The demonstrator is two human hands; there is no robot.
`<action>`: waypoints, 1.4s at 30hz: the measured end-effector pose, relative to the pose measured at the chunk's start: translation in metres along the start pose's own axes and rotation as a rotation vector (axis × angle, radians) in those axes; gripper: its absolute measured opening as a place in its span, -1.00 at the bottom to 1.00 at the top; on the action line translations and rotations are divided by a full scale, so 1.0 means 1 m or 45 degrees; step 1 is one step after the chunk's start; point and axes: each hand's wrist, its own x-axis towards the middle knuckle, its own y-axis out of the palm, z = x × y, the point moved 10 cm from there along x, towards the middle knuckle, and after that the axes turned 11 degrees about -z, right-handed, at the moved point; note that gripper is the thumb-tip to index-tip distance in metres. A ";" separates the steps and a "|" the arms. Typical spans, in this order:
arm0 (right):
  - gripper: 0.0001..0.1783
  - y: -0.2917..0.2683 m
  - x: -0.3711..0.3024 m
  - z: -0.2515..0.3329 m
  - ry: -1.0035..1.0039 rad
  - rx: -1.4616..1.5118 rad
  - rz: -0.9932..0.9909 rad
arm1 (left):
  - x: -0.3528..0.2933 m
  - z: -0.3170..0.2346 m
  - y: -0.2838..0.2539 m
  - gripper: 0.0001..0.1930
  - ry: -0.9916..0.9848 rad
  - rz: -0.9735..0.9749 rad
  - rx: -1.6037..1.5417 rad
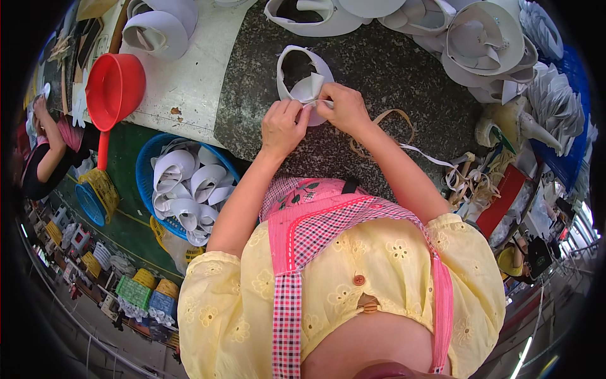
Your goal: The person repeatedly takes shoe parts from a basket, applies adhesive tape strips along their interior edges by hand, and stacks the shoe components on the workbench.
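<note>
A white, stiff, ring-shaped piece that looks like a shoe upper lies on the dark speckled worktop in front of me. Its wide opening faces up, and a white flap is folded across its near part. My left hand pinches the near edge with thumb and forefinger. Close beside it, my right hand pinches the flap at the same edge. The fingertips of both hands nearly meet there and cover the spot they grip. A loop of tan strip lies by my right wrist.
More white uppers are stacked along the far edge and far right. A red dipper overhangs the left table edge. Below it stands a blue basket of white pieces. Tangled strips lie right. Another person's arm shows far left.
</note>
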 end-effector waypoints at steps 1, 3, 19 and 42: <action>-0.80 0.001 0.000 -0.001 0.004 0.002 0.000 | 0.000 0.001 0.001 -0.84 0.000 0.005 0.000; -0.80 0.001 0.001 0.003 -0.046 0.009 -0.035 | 0.001 0.000 0.001 -0.81 0.035 -0.013 0.022; -0.78 0.002 0.002 -0.004 -0.080 -0.063 -0.124 | 0.010 -0.001 0.010 -0.82 0.058 0.052 0.104; -0.78 -0.009 -0.002 -0.016 0.290 -0.079 -0.437 | 0.030 -0.009 -0.018 -0.91 -0.003 -0.084 0.044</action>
